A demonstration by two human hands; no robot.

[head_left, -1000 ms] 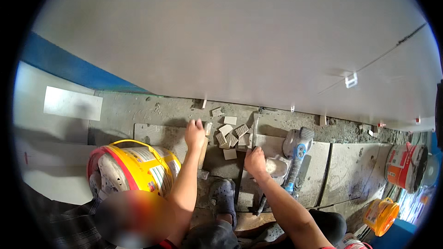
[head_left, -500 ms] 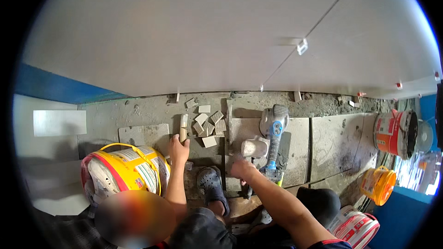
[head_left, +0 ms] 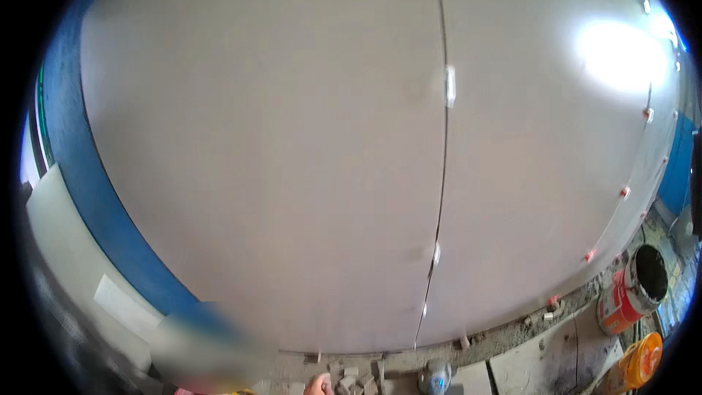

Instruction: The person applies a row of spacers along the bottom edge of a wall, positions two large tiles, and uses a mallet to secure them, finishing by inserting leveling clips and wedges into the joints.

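At the lower edge shows part of my left hand, its fingers looking curled. The picture cuts it off, so whatever it may hold is hidden. Just right of it lies a loose group of small cut tile pieces on the dusty floor. Further right is the grey and blue head of a power tool, its handle outside the picture. My right hand is out of sight. Ahead rises a wall of large grey-beige tiles, with a dark vertical joint holding pale clips.
A red and white bucket with a dark inside stands at the far right; nearer is an orange bucket. Red and white levelling clips line another joint. A blue band borders the wall's left side. Bright glare covers the upper right.
The view has tilted up the wall, pushing the floor to the lower edge. My right hand, the white-headed mallet beside it and both forearms have left the picture. The beige cylindrical piece no longer shows.
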